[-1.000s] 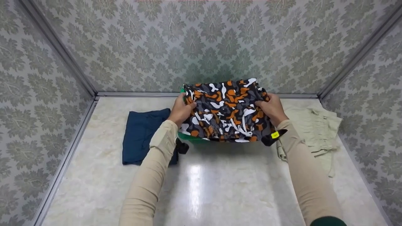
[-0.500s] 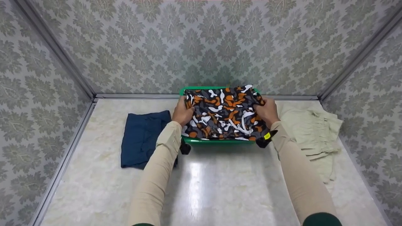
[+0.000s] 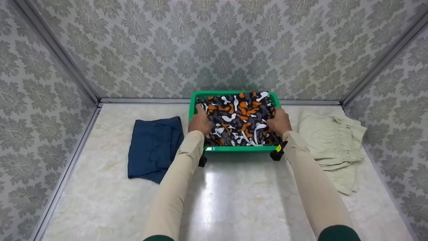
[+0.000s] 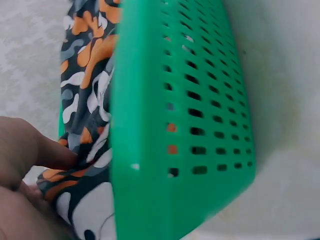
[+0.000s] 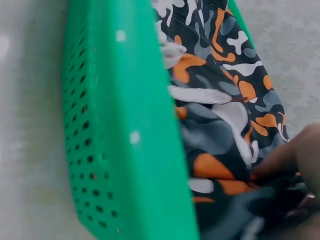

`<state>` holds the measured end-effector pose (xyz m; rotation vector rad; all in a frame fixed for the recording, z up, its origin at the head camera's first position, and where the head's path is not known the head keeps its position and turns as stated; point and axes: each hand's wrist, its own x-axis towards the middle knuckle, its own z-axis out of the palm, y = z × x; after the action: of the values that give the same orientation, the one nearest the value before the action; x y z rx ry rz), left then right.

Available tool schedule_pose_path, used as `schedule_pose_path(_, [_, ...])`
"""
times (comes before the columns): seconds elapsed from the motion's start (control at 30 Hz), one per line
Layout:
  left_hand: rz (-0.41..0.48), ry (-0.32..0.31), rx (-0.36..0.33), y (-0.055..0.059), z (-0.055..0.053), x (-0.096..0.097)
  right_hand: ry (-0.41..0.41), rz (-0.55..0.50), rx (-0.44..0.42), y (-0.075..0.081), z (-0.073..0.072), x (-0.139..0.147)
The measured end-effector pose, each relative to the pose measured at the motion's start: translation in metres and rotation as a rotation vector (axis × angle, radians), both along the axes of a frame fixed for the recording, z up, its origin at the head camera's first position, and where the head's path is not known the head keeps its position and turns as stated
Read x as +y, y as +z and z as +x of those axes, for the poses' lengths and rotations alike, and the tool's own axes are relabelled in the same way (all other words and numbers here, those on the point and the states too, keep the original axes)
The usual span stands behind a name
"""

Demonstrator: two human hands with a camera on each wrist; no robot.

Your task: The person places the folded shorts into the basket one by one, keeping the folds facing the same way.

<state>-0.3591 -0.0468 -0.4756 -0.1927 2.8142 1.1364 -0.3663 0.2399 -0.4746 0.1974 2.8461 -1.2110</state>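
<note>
Folded camouflage shorts [image 3: 237, 117] in black, grey, orange and white, with a white drawstring, lie within the rim of a green plastic basket [image 3: 238, 148]. My left hand [image 3: 200, 122] grips their left edge, thumb on top, at the basket's left side. On the opposite side my right hand [image 3: 280, 122] pinches the right edge. In the left wrist view, the left thumb presses into the bunched cloth beside the perforated basket wall [image 4: 200, 120]. The right wrist view has the right fingers [image 5: 280, 162] sunk in the fabric, partly hidden by its folds.
Folded navy trousers [image 3: 152, 147] lie on the pale table [image 3: 234, 201] to the left. Beige elastic-waisted bottoms [image 3: 334, 147] lie to the right. Patterned wall panels [image 3: 220, 50] with grey metal edging stand behind and at both sides.
Both hands have lowered the camouflage shorts into the green basket. More of the basket's rim shows now. The hands have drawn slightly closer together and still hold the cloth.
</note>
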Motion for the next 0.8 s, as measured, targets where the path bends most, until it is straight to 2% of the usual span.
schedule_pose_path(0.07, [-0.068, -0.019, 0.022, -0.003, 0.001, 0.003, 0.023, 0.051, -0.042, 0.001, 0.001, -0.002])
schedule_pose_path(0.23, [-0.306, -0.142, 0.111, -0.013, 0.004, 0.010, 0.069, 0.192, -0.079, 0.000, 0.005, -0.009])
schedule_pose_path(0.33, [-0.394, -0.185, 0.112, -0.018, 0.008, 0.013, 0.087, 0.272, -0.073, -0.002, 0.009, -0.013])
schedule_pose_path(0.4, [-0.432, -0.191, 0.094, -0.020, 0.011, 0.016, 0.099, 0.335, -0.042, -0.004, 0.012, -0.017])
schedule_pose_path(0.47, [-0.488, -0.195, 0.058, -0.019, 0.014, 0.019, 0.109, 0.414, 0.026, -0.005, 0.015, -0.022])
schedule_pose_path(0.57, [-0.637, -0.203, 0.045, -0.016, 0.021, 0.025, 0.146, 0.540, 0.168, -0.005, 0.020, -0.032])
schedule_pose_path(0.63, [-0.759, -0.212, 0.135, -0.013, 0.025, 0.030, 0.202, 0.584, 0.236, -0.005, 0.022, -0.040])
schedule_pose_path(0.7, [-0.844, -0.234, 0.294, -0.012, 0.026, 0.033, 0.296, 0.566, 0.247, -0.005, 0.023, -0.046])
schedule_pose_path(0.77, [-0.882, -0.289, 0.404, -0.013, 0.025, 0.034, 0.401, 0.523, 0.182, -0.007, 0.023, -0.050])
schedule_pose_path(0.8, [-0.872, -0.335, 0.417, -0.014, 0.025, 0.035, 0.443, 0.494, 0.124, -0.009, 0.022, -0.050])
